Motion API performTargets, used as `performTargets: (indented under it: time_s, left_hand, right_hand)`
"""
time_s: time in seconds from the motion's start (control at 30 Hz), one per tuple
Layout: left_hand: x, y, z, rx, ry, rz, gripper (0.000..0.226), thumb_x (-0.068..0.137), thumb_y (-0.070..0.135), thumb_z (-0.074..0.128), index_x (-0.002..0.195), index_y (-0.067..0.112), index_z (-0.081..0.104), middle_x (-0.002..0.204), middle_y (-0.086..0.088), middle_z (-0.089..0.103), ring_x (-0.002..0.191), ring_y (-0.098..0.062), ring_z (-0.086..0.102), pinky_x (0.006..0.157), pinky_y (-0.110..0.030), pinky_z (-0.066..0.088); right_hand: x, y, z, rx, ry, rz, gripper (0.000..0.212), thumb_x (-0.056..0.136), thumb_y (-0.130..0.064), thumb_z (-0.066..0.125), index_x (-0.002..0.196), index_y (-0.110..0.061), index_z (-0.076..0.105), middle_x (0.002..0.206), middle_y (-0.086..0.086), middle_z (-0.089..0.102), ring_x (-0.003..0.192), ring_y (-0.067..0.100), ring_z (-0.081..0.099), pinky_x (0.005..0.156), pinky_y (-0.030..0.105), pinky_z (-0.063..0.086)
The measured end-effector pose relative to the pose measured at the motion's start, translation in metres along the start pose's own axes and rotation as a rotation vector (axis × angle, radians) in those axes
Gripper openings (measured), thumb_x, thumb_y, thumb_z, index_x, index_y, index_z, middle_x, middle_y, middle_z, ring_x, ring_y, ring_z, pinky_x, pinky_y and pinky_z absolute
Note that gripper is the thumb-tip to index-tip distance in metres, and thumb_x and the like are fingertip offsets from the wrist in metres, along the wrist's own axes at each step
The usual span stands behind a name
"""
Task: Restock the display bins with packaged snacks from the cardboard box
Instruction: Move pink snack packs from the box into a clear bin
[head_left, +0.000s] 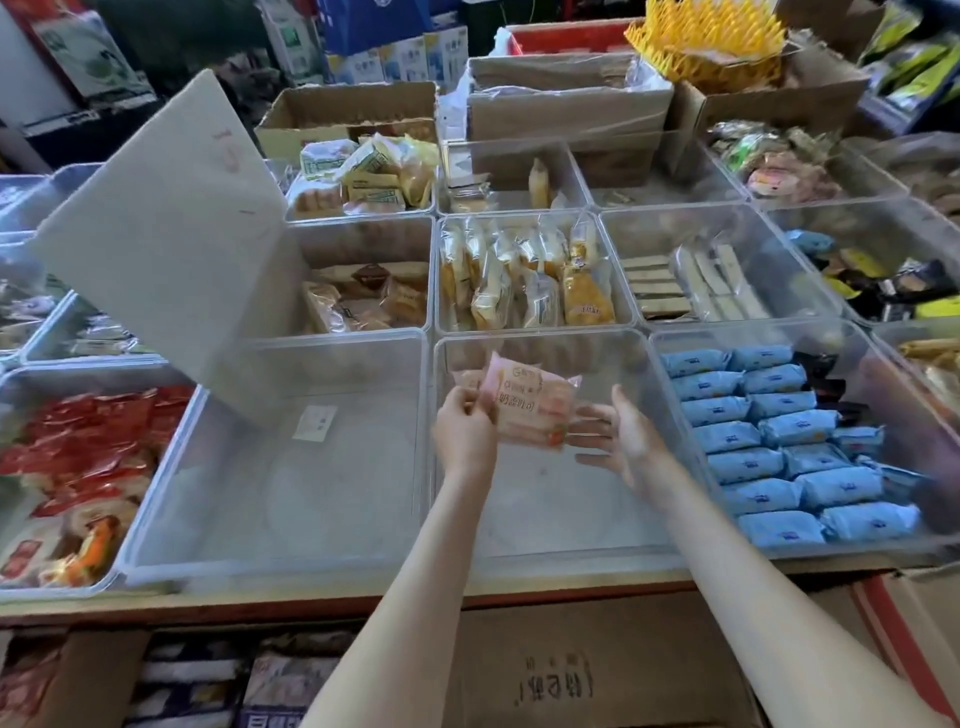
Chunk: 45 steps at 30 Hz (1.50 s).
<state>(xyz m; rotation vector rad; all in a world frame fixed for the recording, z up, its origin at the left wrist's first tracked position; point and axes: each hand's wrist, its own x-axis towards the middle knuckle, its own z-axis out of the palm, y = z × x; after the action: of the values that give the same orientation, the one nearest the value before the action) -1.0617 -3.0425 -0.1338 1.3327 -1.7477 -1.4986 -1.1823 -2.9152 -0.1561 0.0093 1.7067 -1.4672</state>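
Over the empty clear bin (545, 519), the left hand (464, 431) pinches pink snack packets (527, 402), at least two, by their left edge; the right hand (623, 441) spreads open just right of them, holding nothing.

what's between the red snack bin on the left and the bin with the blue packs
In the head view, two clear bins: an empty bin with a white lid leaning over it, then the bin where the left hand holds pink packets.

The print on the pink snack packet (524, 402) is too blurred to read. Left of it, a tilted white lid (166, 228) hides part of a clear bin (363, 244). Below, the cardboard box (597, 670) is cut off by the frame's bottom edge.
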Motion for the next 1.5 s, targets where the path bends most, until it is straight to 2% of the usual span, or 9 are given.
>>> performTargets:
  time_s: [0.37,0.53,0.67,0.8,0.97,1.1,1.23,1.37,1.5]
  left_hand:
    - [0.042,-0.053,0.041,-0.289,-0.06,-0.204,0.022,0.097,0.014,0.051,0.075,0.015,0.053,0.075,0.0,0.058,0.074,-0.015,0.05,0.066,-0.025,0.042]
    - [0.048,-0.06,0.053,-0.129,-0.018,-0.29,0.032,0.098,0.011,0.036,0.119,0.017,0.059,0.112,-0.001,0.058,0.101,-0.021,0.055,0.085,-0.027,0.043]
    - [0.052,-0.068,0.064,-0.121,-0.073,-0.401,0.054,0.086,0.006,0.034,0.135,0.022,0.048,0.128,-0.006,0.054,0.115,-0.027,0.054,0.099,-0.041,0.046]
    - [0.054,-0.062,0.062,-0.223,0.006,-0.306,0.05,0.085,0.006,0.043,0.134,0.016,0.043,0.127,-0.003,0.058,0.113,-0.019,0.057,0.1,-0.038,0.046]
    - [0.054,-0.059,0.059,-0.231,-0.024,-0.329,0.078,0.078,-0.011,0.036,0.148,0.016,0.016,0.139,-0.008,0.045,0.122,-0.024,0.048,0.103,-0.033,0.038]
    - [0.055,-0.059,0.058,-0.253,-0.105,-0.259,0.098,0.064,0.003,0.048,0.151,0.027,0.009,0.145,-0.002,0.04,0.129,-0.018,0.044,0.11,-0.035,0.034]
    - [0.075,-0.094,0.065,-0.123,-0.153,-0.291,0.092,0.062,0.012,0.047,0.147,0.033,0.017,0.148,-0.002,0.038,0.134,-0.019,0.039,0.111,-0.043,0.035]
    - [0.052,-0.057,0.048,-0.042,-0.111,-0.333,0.082,0.077,0.004,0.047,0.151,0.022,0.014,0.151,-0.008,0.032,0.136,-0.028,0.035,0.11,-0.041,0.035]
    - [0.006,-0.018,0.041,0.041,-0.152,-0.163,0.075,0.079,0.002,0.045,0.149,0.007,0.018,0.15,-0.017,0.027,0.138,-0.034,0.03,0.112,-0.044,0.03]
  right_hand:
    - [0.073,0.011,0.006,-0.015,0.035,-0.005,0.069,0.099,-0.055,0.011,0.108,-0.014,0.066,0.111,0.012,0.066,0.097,0.023,0.06,0.08,0.035,0.046]
    - [0.09,0.022,0.021,-0.268,0.171,0.064,0.088,0.08,-0.08,0.008,0.115,-0.023,0.065,0.134,0.006,0.055,0.128,0.023,0.046,0.11,0.045,0.03]
    - [0.133,0.045,0.025,-0.246,0.218,0.11,0.123,0.048,-0.1,-0.002,0.127,-0.027,0.056,0.144,0.004,0.046,0.129,0.025,0.045,0.111,0.047,0.032]
    - [0.096,0.009,0.056,-0.033,0.059,0.038,0.075,0.097,-0.058,0.002,0.087,-0.016,0.063,0.111,0.01,0.062,0.104,0.02,0.055,0.102,0.033,0.038]
    - [0.1,0.027,0.059,0.1,0.004,-0.06,0.072,0.099,-0.052,0.001,0.13,-0.011,0.051,0.128,0.006,0.056,0.12,0.015,0.05,0.1,0.025,0.036]
    - [0.095,0.028,0.068,0.054,-0.083,-0.042,0.063,0.099,-0.054,0.004,0.112,-0.026,0.059,0.127,0.002,0.059,0.12,0.014,0.051,0.11,0.033,0.032]
    - [0.096,0.04,0.06,-0.077,-0.142,-0.063,0.09,0.07,-0.09,0.019,0.134,-0.035,0.05,0.142,-0.005,0.049,0.134,0.014,0.039,0.117,0.046,0.018]
    - [0.048,0.025,0.058,-0.207,0.011,-0.046,0.075,0.097,-0.043,0.046,0.153,-0.02,0.001,0.158,-0.001,0.015,0.144,0.018,0.019,0.112,0.035,0.019]
    - [0.001,0.012,0.034,-0.46,0.105,-0.16,0.071,0.093,-0.03,0.054,0.152,-0.019,0.016,0.157,0.002,0.022,0.143,0.019,0.023,0.112,0.032,0.021]
